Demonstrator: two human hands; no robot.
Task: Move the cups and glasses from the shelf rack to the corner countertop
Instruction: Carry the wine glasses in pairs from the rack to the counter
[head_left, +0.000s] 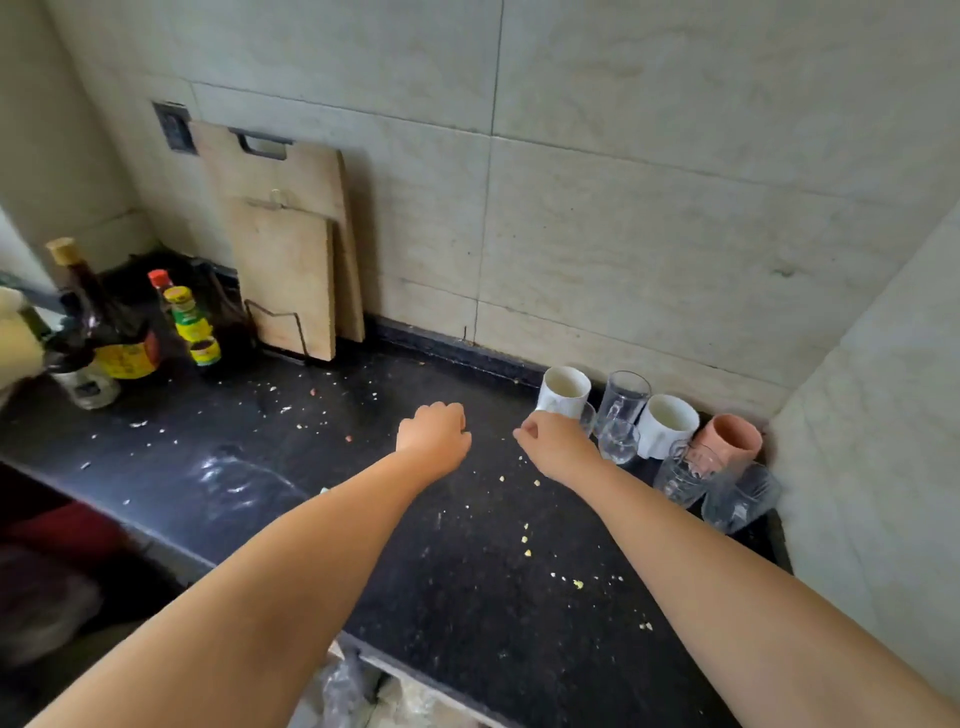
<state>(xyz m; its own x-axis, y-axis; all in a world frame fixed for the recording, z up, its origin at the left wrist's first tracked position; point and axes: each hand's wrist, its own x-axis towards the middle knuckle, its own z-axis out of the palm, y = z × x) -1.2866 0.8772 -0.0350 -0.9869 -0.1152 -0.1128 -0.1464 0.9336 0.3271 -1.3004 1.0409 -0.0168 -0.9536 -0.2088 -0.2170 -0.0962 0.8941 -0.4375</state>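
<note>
So both bare hands are out over the dark speckled stone countertop (322, 467) right now. The left hand (434, 435) is curled into a loose fist and holding nothing that I can see, just hovering over bare counter. The right hand (553, 447) is the interesting one: its fingers are curled on the far side, right up against the white ceramic mug nearest the left (563, 391) and a small clear glass (588, 417) tucked just beside it. Honestly can't tell if it's gripping the little glass or just touching it, the knuckles hide the fingertips

The rest of the haul is already parked in the corner, in a row running right from that mug along the tiled wall: a tall clear glass mug (622, 397), a short stemless clear glass (618, 441) in front of it, a second white ceramic mug (667, 423), a salmon-pink cup (727, 441), then two more clear glasses (685, 473) and (743, 496) closest to the counter edge. Everything stands upright, mouths up, packed close

The shelf rack isn't in view at all, so no idea what's left on it. My guess is the right hand is setting down or nudging a piece at the left end of the row; the cluster lies right and slightly beyond its fingers, so the right hand is clearly the nearer one
</note>
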